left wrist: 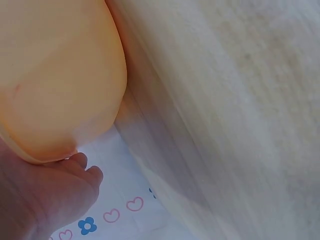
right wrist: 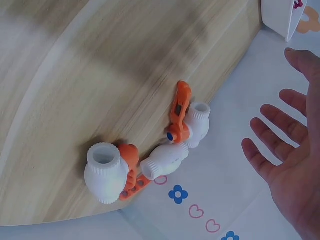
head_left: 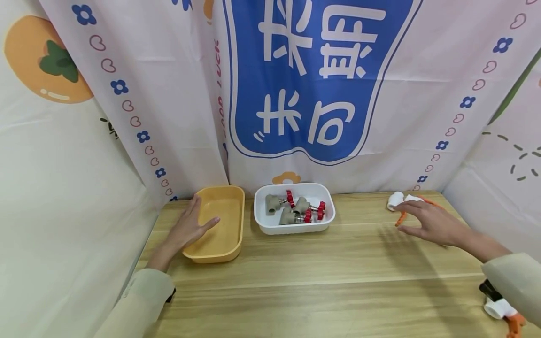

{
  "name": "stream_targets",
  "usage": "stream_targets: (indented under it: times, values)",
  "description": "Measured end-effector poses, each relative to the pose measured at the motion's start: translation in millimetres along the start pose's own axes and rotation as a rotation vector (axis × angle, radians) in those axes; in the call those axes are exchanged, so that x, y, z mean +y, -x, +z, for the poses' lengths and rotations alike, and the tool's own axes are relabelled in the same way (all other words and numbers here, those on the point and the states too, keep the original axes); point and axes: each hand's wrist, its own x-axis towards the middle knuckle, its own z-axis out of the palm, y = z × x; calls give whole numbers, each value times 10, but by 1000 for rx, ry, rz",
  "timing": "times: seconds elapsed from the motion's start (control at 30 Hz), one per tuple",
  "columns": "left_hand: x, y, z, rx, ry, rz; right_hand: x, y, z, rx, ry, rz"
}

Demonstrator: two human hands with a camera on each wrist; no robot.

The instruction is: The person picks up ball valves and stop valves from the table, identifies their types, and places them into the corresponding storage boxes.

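My left hand (head_left: 186, 227) lies along the left rim of a yellow plastic basin (head_left: 226, 216). Its thumb spreads over the basin's inside and its fingers reach along the outer side. In the left wrist view the fingertips (left wrist: 95, 175) show just past the rim of the basin (left wrist: 60, 75). My right hand (head_left: 439, 225) hovers above the table's right side, fingers apart, holding nothing. Near it, at the back right, are white plastic ball valves (head_left: 396, 201) with orange lever handles. The right wrist view shows valves (right wrist: 165, 160) and an upright orange handle (right wrist: 180, 107).
A white tray (head_left: 291, 229) at the back middle holds several grey pipe valves (head_left: 273, 203) with red knobs. Another white valve (head_left: 498, 308) with an orange handle lies at the front right, partly behind my sleeve. Printed cloth (head_left: 181, 94) hangs behind and beside the wooden table (head_left: 296, 291).
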Motion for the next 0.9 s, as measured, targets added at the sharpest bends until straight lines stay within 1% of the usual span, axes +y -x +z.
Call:
stream_targets:
  times: [0.1,0.3,0.5,0.67,0.9]
  values:
    - [18,4,1,-2,-2,-3,60,-28,3,12,-2,-19]
    - [58,9,6,-16,9,-18,160,-76,22,-12,-7,-14]
    - [73,-10,39,-19,-1,-10,239,-129,-6,-47,16,42]
    - [81,-9,54,-12,-7,-12,338,-177,-3,-49,10,54]
    - [86,-7,64,-7,16,-12,415,-201,0,-132,-35,127]
